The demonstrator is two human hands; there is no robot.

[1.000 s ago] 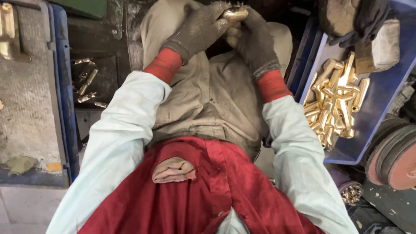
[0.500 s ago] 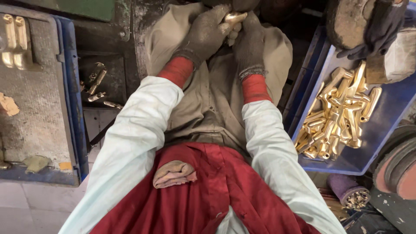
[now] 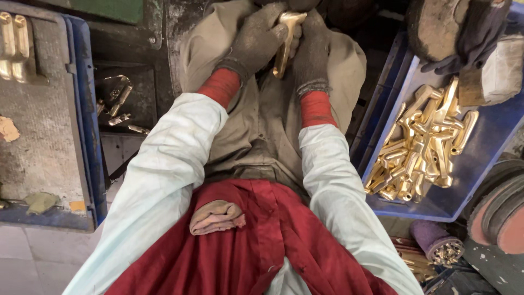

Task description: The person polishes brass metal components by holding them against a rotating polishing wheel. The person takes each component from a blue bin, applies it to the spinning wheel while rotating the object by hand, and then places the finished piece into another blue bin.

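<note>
two gloved hands at top centre, both closed on one brass casting; listed left to right.

grey slab tray (image 3: 38, 125) with blue rim, far left: two brass pieces (image 3: 13, 38) upright at its top corner, tan scrap and olive scrap on its surface.

dark recess beside tray: loose small brass parts (image 3: 117, 104), scattered, apart from each other.

left hand (image 3: 256, 41), dark knit glove, red cuff, pale blue sleeve: fingers curled shut around upper end of brass casting (image 3: 285, 43), above the lap.

brass casting: elongated, golden, standing nearly upright with slight tilt, held between the two hands over the khaki apron (image 3: 262, 136); lower end free, hanging clear of the cloth.

right hand (image 3: 312, 52), same glove and cuff: wrapped closed against the casting's right side, touching the left hand at the top.

red garment (image 3: 245, 246) across the lap, folded tan rag (image 3: 215, 217) lying on it.

blue crate (image 3: 480, 180), right: heap of brass castings (image 3: 426, 147), piled touching one another.

another person's dark-gloved hand (image 3: 469, 38), top right, above the crate, beside a worn shoe sole; grip not discernible.

round reddish discs (image 3: 502, 213) and purple roll (image 3: 431, 237), lower right, just beside the crate.
</note>
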